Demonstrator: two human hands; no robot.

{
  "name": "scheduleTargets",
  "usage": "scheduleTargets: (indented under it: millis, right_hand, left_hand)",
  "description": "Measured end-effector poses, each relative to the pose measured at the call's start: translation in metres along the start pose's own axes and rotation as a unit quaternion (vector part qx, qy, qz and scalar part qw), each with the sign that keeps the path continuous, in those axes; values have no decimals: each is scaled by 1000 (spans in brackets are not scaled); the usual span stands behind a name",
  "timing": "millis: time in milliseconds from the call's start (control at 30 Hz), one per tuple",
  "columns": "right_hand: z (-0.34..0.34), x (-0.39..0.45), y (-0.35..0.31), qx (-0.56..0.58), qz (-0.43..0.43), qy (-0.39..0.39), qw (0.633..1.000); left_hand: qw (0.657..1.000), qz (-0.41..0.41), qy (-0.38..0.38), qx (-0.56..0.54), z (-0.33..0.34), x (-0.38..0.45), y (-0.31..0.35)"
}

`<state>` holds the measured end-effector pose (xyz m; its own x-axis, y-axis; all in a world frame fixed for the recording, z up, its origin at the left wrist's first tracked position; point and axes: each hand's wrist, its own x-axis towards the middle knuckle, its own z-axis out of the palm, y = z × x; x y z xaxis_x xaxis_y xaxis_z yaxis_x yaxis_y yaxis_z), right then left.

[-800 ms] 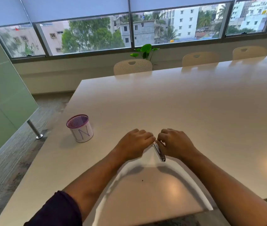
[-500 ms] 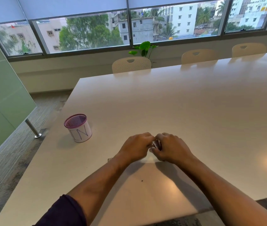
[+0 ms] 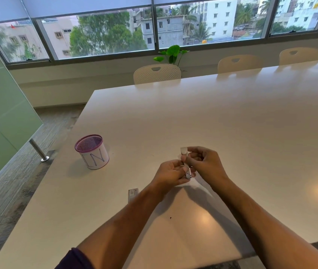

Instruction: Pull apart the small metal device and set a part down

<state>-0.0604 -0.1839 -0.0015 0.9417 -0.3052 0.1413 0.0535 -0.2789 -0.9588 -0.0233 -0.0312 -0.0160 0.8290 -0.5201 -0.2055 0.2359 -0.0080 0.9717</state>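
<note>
At mid-left of the frame, the mesh cup (image 3: 92, 151) is purple with a white label wrap bearing dark handwritten letters. The table (image 3: 231, 133) is plain glossy white. Between the hands at centre, the small object (image 3: 187, 171) is silvery metal with a pale, translucent end. Just below and left, the small packet (image 3: 133, 193) is grey with a barcode. At lower left, the sleeve (image 3: 74, 259) is dark purple.

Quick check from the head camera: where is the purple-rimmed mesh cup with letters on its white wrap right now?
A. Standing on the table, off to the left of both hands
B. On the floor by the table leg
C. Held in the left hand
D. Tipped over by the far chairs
A: the mesh cup stands upright on the table, apart from the left hand and right hand, which both hold a small metal item.
</note>
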Motion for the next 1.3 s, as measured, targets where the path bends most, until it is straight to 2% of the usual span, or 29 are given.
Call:
scheduleTargets:
  millis: [100,167,267,367,500,600,700,800,900,1100,1300]
  right_hand:
    - [-4,-1,-1,103,16,-33,994]
    - [-5,-1,-5,88,10,-46,995]
    - [3,-1,-11,-48,-31,-37,998]
    - [13,-2,-16,-195,-64,33,978]
    - [19,0,-23,-296,-71,44,952]
    - [21,2,-22,-323,-77,32,943]
    - [18,3,-17,-283,-81,13,956]
    - [13,2,-13,-169,-69,-16,983]
    - [11,1,-13,-97,-49,-43,993]
    - [11,1,-12,-65,-41,-44,996]
    - [16,-3,-13,-28,-52,-70,996]
  left_hand:
    - [999,-3,-27,-31,-6,-5,2]
    - [999,9,-14,-36,-9,-8,1]
    - [997,62,40,3,-7,-10,-4]
    - [986,108,92,82,-1,-9,-10]
    - [978,129,110,120,6,-8,-12]
    - [979,118,111,126,5,-8,-11]
    - [987,90,84,101,1,-8,-7]
    - [996,68,42,49,-11,-8,1]
    - [997,59,4,54,-20,-9,6]
    - [990,112,81,38,-28,-11,9]
    - [994,71,85,-3,-33,-14,10]
